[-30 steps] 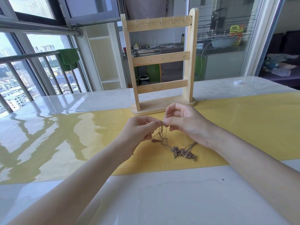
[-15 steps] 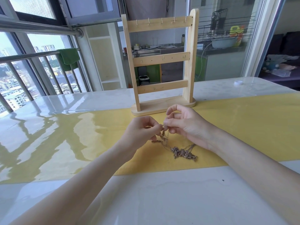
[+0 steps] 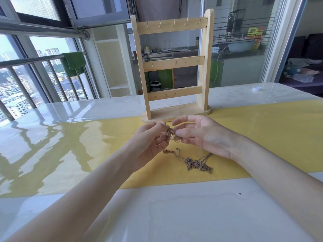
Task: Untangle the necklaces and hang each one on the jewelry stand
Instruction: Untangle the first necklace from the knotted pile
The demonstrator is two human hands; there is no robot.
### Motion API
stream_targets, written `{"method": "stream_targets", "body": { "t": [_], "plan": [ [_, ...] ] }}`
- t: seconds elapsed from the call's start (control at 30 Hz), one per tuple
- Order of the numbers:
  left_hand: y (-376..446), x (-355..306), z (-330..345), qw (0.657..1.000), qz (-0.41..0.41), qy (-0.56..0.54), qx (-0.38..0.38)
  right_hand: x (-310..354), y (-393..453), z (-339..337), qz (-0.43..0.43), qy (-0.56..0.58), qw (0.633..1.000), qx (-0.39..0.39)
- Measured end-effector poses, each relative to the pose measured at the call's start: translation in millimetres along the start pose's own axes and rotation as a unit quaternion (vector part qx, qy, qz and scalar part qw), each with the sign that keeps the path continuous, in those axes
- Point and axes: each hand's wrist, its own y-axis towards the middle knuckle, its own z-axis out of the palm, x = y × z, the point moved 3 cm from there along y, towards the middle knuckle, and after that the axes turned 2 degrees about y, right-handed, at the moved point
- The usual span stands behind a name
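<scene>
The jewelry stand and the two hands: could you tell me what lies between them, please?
In the head view, only bare yellow mat separates the jewelry stand from the left hand and right hand; the necklaces lie nearer the person.

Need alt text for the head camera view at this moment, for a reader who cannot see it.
Two bare hands, the left hand and the right hand, pinch a knot of tangled necklaces just above a yellow table runner, with the rest of the chains trailing on it. Behind them stands a wooden jewelry stand, its hooks bare.
</scene>
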Motion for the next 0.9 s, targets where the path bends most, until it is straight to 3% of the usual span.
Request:
{"method": "stream_targets", "body": {
  "t": [0.17, 0.4, 0.57, 0.7, 0.9],
  "plan": [
    [0, 3, -2, 0.999, -0.004, 0.033, -0.022, -5, 1, 3, 0.001, -0.052, 0.998, -0.037],
    [2, 8, 0, 0.996, 0.006, 0.083, -0.027, -7, 3, -7, 0.0, 0.023, 0.989, -0.145],
    [0, 10, 4, 0.986, 0.04, 0.155, -0.049, -11, 6, -1, 0.039, 0.082, 0.991, -0.094],
    [-2, 4, 0, 0.968, 0.113, 0.194, -0.111, -13, 3, 6, 0.066, 0.022, 0.996, -0.057],
    [-6, 3, 8, 0.949, 0.151, 0.254, -0.111, -7, 3, 6, -0.01, -0.241, 0.956, -0.165]
  ]
}}
